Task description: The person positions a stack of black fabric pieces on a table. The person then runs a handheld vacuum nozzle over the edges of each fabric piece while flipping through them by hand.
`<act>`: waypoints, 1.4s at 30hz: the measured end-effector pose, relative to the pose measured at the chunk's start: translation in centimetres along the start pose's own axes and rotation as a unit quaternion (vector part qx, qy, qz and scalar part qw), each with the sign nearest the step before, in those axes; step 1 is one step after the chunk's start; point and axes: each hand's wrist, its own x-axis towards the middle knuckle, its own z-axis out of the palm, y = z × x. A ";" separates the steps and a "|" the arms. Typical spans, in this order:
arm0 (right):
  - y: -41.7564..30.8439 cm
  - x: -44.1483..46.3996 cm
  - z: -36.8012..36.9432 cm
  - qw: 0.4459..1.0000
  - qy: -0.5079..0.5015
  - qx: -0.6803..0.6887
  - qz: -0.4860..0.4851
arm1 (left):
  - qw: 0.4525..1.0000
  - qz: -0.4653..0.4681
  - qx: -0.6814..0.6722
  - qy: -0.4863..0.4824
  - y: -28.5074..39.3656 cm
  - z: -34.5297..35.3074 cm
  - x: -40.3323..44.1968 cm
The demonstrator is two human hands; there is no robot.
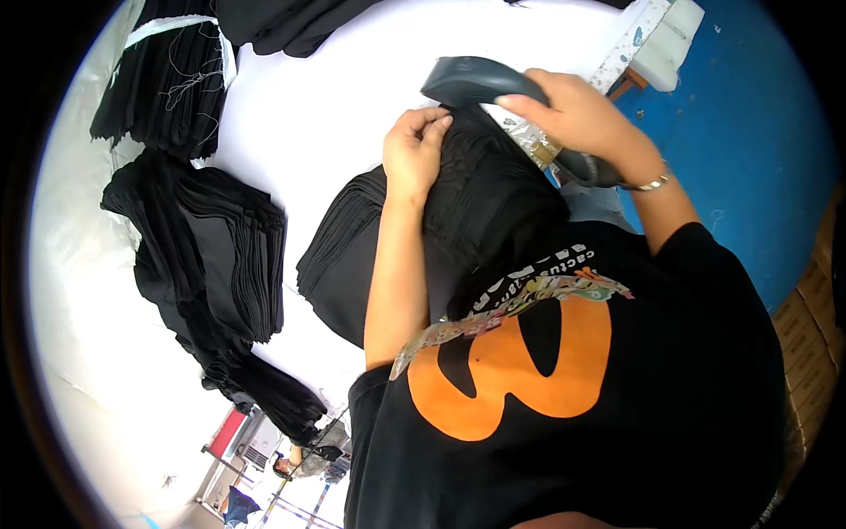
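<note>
My left hand (pixel 413 157) pinches the upper edge of a stack of folded black fabric (pixel 489 181), with thumb and fingertips together. Just to its upper right, my right hand (pixel 577 115) grips a dark grey curved device (pixel 476 81), whose rounded end hangs over the top of that stack. What the device is cannot be made out. Against the left forearm rests another fanned pile of black fabric (pixel 339 256). A metal band circles the right wrist.
More black fabric stacks (pixel 220 238) lie on the white table (pixel 291 115) at left, one bundle (pixel 167 84) tied with a white strip. A patterned table edge (pixel 630 44) borders the blue floor (pixel 740 132). Another person (pixel 308 460) is at lower left, cardboard boxes (pixel 809 339) at right.
</note>
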 end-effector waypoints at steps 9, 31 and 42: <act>0.7 0.2 -1.1 0.992 -0.002 0.121 0.035 | 0.994 0.001 -0.095 -0.052 0.7 -1.8 -1.7; 0.4 1.4 -0.6 0.994 0.002 0.106 0.014 | 0.996 0.017 -0.087 -0.026 -0.5 -0.7 0.0; 0.7 -1.9 -2.3 0.998 -0.016 0.050 -0.025 | 0.989 0.083 0.050 -0.113 3.9 -5.9 -5.4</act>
